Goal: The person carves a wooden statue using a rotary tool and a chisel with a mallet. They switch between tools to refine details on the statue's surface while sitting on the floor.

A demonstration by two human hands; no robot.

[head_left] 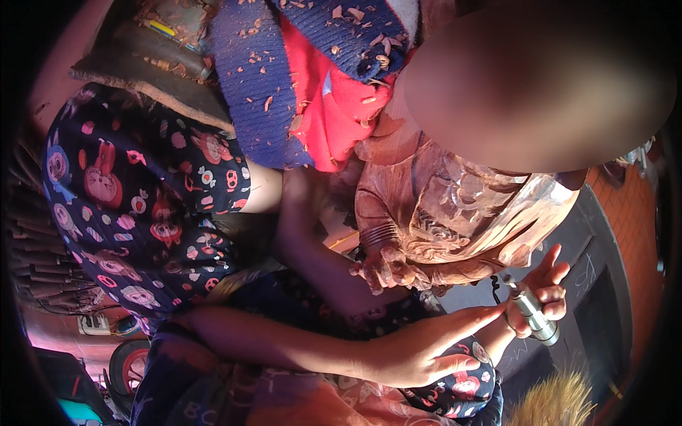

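My right hand (pixel 548 291) has its fingers wrapped round a short silver metal handpiece (pixel 534 317), which looks like that of a rotary carving tool, its narrow end up and to the left. My left hand (pixel 419 355) reaches across from the left with its fingers stretched out. Its fingertips come close to the handpiece; whether they touch it I cannot tell. Just above both hands stands a carved reddish-brown wooden figure (pixel 469 199). Its carved hand (pixel 387 270) has rings at the wrist and hangs over my left hand. A blurred oval hides the figure's upper part.
Navy and red cloth (pixel 298 99), strewn with wood chips, lies against the figure. Dark patterned clothing (pixel 135 213) fills the left, with a bent arm (pixel 327 263) behind. Tool handles (pixel 50 263) line the left edge. A yellow bristle brush (pixel 554 401) is at lower right, by a dark panel (pixel 604 305).
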